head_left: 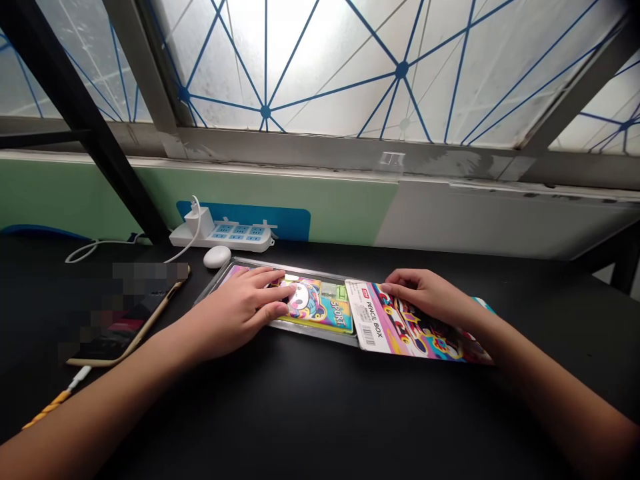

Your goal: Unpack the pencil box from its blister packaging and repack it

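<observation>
Head view: I have both bare arms in frame. My left forearm [135,370] enters at the lower left corner and runs up and inward; its wrist [197,337] is nearly straight. Left hand [250,303]: palm down, back upward, fingers [273,293] extended rightward and slightly fanned, thumb [270,311] lowest and nearest me. My right forearm [540,363] enters from the lower right edge, angled up and leftward. Right hand [423,293]: well apart from the left, knuckles up, index finger [400,275] bent, thumb tip close beneath it, pinching; I cannot make out the remaining fingers clearly.
</observation>
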Demonstrator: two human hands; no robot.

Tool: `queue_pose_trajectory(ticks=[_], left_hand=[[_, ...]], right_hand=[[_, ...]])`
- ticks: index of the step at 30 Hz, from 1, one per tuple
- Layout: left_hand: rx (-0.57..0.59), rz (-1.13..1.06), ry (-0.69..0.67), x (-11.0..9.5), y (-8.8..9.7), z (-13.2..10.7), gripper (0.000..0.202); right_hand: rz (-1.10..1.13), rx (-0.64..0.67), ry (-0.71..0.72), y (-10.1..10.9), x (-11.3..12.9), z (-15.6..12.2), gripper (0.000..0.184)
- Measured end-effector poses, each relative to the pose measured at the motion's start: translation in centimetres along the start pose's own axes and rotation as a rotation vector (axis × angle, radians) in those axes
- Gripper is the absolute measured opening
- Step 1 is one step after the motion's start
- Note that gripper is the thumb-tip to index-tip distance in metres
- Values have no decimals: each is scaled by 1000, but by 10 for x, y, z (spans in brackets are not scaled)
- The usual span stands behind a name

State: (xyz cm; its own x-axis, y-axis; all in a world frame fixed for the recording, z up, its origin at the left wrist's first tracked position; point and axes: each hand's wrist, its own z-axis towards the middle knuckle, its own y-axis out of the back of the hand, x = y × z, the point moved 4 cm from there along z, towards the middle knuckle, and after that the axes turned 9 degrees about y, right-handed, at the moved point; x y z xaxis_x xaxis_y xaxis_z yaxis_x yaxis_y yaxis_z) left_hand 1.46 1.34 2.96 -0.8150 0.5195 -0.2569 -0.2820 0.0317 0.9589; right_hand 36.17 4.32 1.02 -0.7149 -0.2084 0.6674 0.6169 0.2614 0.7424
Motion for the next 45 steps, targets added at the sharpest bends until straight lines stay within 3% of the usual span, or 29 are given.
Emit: queue_pose_trajectory(ticks=[7, 18, 24, 34, 45], left_hand=[[-3, -113, -49, 3, 6, 1, 40], [25, -107, -85, 4, 9, 0, 38], [140, -95, -67, 1, 10, -5, 60], [163, -56, -63, -3, 6, -8, 75], [102, -10, -97, -7, 2, -6, 69]], right_hand=[[19, 115, -75, 13, -14, -5, 49], [-62, -4, -89, 22, -10, -6, 50], [-46, -27, -99, 14, 7, -11, 50], [0, -15, -166, 5, 10, -13, 50], [-58, -2, -91, 11, 1, -9, 52]])
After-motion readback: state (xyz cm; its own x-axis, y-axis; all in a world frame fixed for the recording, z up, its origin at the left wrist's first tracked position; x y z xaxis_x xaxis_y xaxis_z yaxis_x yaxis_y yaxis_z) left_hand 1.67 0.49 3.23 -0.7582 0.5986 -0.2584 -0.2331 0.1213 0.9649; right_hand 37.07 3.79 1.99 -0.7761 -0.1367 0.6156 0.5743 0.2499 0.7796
